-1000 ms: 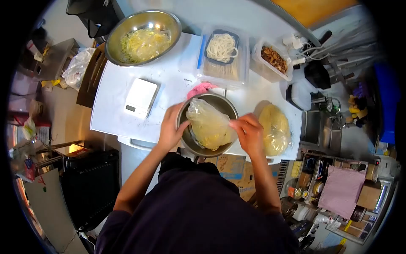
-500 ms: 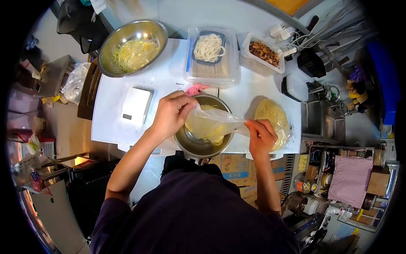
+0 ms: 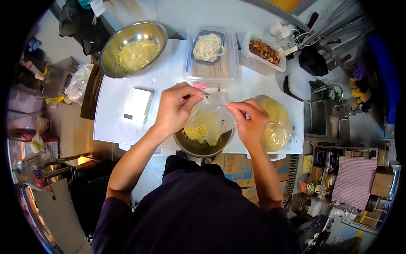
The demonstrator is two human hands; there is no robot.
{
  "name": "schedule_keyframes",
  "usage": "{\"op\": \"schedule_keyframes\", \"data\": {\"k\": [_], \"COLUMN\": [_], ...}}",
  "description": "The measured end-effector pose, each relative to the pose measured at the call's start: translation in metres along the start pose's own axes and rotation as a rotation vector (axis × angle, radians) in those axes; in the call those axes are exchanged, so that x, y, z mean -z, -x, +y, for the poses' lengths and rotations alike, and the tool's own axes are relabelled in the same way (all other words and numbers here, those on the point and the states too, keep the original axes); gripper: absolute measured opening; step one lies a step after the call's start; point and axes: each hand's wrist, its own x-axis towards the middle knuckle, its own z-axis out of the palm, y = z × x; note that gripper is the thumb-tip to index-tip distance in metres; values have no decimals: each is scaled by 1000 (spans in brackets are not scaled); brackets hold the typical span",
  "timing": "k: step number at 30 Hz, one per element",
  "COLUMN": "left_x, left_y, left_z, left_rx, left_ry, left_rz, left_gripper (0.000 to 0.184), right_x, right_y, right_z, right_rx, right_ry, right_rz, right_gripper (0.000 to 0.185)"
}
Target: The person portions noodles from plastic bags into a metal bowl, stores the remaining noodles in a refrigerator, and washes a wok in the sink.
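Between my hands hangs a clear plastic bag (image 3: 215,111), its top edge pinched on both sides. My left hand (image 3: 175,106) grips one side with thumb and fingers closed. The other side is in the closed fingers of my right hand (image 3: 250,120). Below the bag stands a steel bowl (image 3: 198,151) at the table's front edge, holding yellow noodles (image 3: 196,133). The bag covers part of the bowl; whether some noodles are inside the bag I cannot tell. Right of my right hand lies a large bag of yellow noodles (image 3: 277,122).
A white kitchen scale (image 3: 138,106) sits left of my hands. Farther back are a large steel bowl (image 3: 158,30) with bagged noodles, a clear box (image 3: 212,76) topped by a tray of white noodles (image 3: 208,47), and a tub of brown chopped food (image 3: 264,52). A sink (image 3: 317,118) is at right.
My hands have lifted and come closer together. The bag, earlier stretched sideways over the bowl, now hangs more upright, and more of the noodles in the bowl show.
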Motion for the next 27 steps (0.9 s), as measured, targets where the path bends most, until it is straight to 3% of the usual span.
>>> {"op": "schedule_keyframes", "data": {"k": [2,4,6,9,10,12,14,15,16,17,18,19,20,22,24,27], "left_x": [8,18,22,6,6,11,20,30,30,29,27,29,25,15,8,-8], "left_y": [2,-5,-6,-2,-2,5,1,3,1,0,1,-1,9,16,23,18], "left_z": [28,68,82,36,25,28,51,51,58,66,71,50,35,14,15,14], "left_rx": [31,-50,-194,-20,87,82,72,19,13,-67,-143,-41,-42,103,96,7], "left_ry": [223,153,-8,39,147,184,297,307,308,289,270,218,219,248,324,348], "left_rz": [1,14,-102,-110,-91,-54,62,-10,-15,8,35,-113,-114,-237,-254,-237], "left_gripper": [7,6,5,7,8,9,8,25,25,42,60,97,97,110,120,123], "right_x": [17,27,21,4,8,21,35,40,42,42,38,32,28,37,41,25], "right_y": [-7,-29,-33,-27,-31,-33,-45,-51,-53,-53,-50,-48,-47,-50,-48,-65], "right_z": [-28,-55,-50,-5,-7,-25,-47,-54,-58,-58,-50,-37,-31,-51,-67,-57], "right_rx": [-7,70,87,-74,-62,17,68,113,154,158,155,43,-65,-63,171,164], "right_ry": [48,-7,-80,4,4,-66,-32,-52,-72,-107,-104,-148,-192,-131,-116,-169], "right_rz": [-35,-17,26,-212,-201,41,92,111,127,143,142,79,19,12,100,153], "right_gripper": [9,9,9,10,10,9,10,10,10,11,11,11,12,12,11,9]}}
